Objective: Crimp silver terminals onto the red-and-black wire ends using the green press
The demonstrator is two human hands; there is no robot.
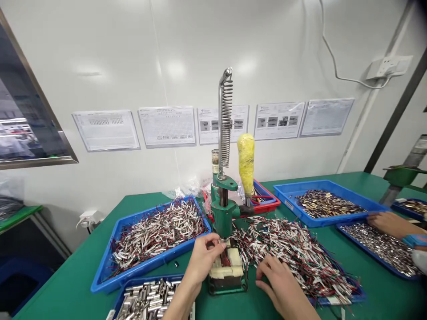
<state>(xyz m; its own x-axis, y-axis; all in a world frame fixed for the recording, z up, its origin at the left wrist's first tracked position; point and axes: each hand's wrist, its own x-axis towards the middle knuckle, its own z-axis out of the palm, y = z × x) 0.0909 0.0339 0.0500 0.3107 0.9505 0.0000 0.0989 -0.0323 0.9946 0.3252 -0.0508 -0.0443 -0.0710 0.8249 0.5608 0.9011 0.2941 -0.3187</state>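
Observation:
My left hand [204, 254] is at the base of a green hand press [223, 215]. Its thumb and forefinger are pinched together just under the ram; whatever they hold is too small and hidden to make out. Pale padding [235, 260] covers part of the press base. To the right of the base, my right hand [278, 281] hovers at the near-left edge of a heap of small silvery parts with red and black wires [287, 244]. Its fingers are curved and apart from the thumb, with nothing visible between them. The press lever has a yellow-wrapped handle [246, 164].
A blue tray [106, 266] of wired parts stands left, with a tray of metal tubes [147, 300] nearer me. At right are a blue tray of gold-coloured parts [320, 202] and a tray of small metal pieces [383, 249], where another person's hand [388, 224] reaches in.

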